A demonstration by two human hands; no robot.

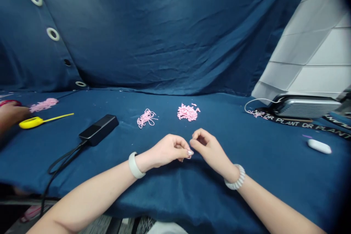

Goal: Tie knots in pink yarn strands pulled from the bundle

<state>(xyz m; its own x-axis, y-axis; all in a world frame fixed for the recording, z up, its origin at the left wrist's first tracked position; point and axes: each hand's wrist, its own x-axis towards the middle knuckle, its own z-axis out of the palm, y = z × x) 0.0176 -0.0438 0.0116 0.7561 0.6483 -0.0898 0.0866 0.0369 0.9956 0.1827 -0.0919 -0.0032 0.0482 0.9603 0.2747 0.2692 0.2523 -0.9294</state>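
Pink scraps lie beyond the curled left hand and right hand, grip unclear.

Whatever lies at the fingers of the left hand and right hand is too small to tell. A co-worker's hand is cut off by the left edge and partly hides a red object, while a black lanyard runs off the right edge.

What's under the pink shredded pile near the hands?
Navy blue cloth shows around the pile of pink shreds; whatever lies directly beneath the pile is covered and cannot be seen.
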